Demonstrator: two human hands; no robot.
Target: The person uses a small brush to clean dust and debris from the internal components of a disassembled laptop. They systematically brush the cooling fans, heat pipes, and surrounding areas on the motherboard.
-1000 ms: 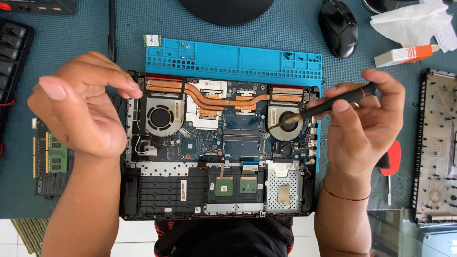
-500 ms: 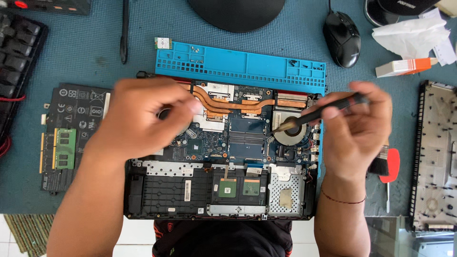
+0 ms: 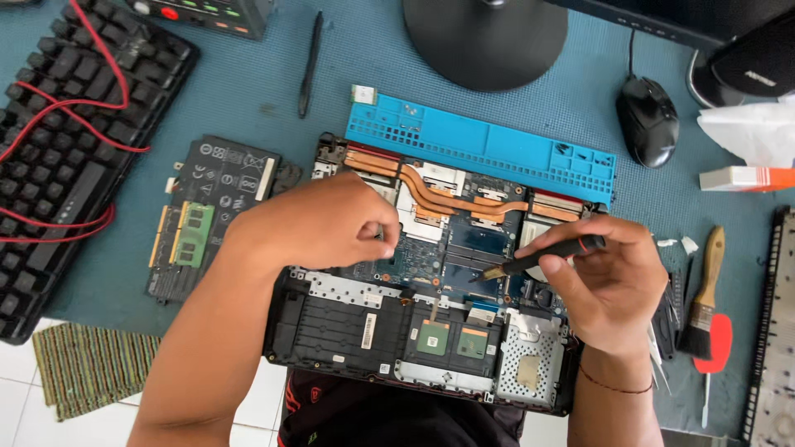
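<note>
Right hand (image 3: 609,281) pinches brush (image 3: 538,257), tip over board (image 3: 447,257) | left hand (image 3: 319,223) pinched over left fan, contents unclear | risk: slip could snag connectors.

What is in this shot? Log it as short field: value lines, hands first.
left hand: curled, fingertips pinched, over the left side of the opened laptop
right hand: grips a slim black brush, tip on the circuit board
surface: blue-green mat
left of laptop: black battery, green memory sticks, keyboard
behind laptop: blue tray, mouse
right: wooden paintbrush
</note>
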